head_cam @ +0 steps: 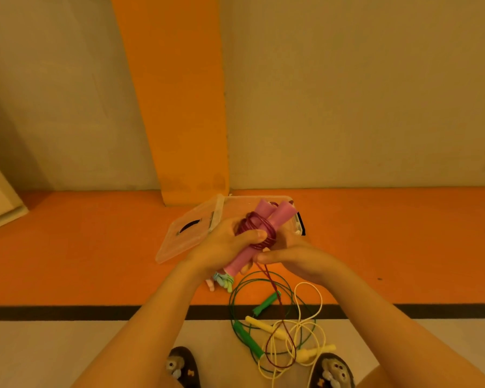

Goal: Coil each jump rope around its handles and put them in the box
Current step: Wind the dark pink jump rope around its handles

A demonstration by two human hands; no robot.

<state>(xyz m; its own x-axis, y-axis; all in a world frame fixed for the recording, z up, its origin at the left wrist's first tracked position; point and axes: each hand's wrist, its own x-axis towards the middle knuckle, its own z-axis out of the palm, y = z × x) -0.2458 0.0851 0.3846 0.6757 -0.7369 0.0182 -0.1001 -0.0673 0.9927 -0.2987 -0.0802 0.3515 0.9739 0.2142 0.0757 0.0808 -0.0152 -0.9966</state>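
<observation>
1. The pink handles (pixel 266 219) sit side by side in the air just in front of the box (pixel 244 203). The dark red rope (pixel 259 233) is wound in several turns around their middle.
2. Your left hand (pixel 224 245) grips the handles from below, with its thumb laid across the coil.
3. Your right hand (pixel 294 256) pinches the rope just under the coil, thumb against curled fingers.
4. A long tail drops from that pinch to a slack loop on the floor. I judge the winding about half done.
5. Lay each new turn snug beside the one before it, not crossing it. Feed the rope through the pinch under light tension.
6. Pin the coil with your left thumb so the turns cannot spring loose.
7. The tail lies across the green rope (pixel 265 303) and yellow rope (pixel 261 326). Lift it gently so it does not snag them.
8. The lid (pixel 185 236) leans open to the left of the box, so the way in is free.
</observation>
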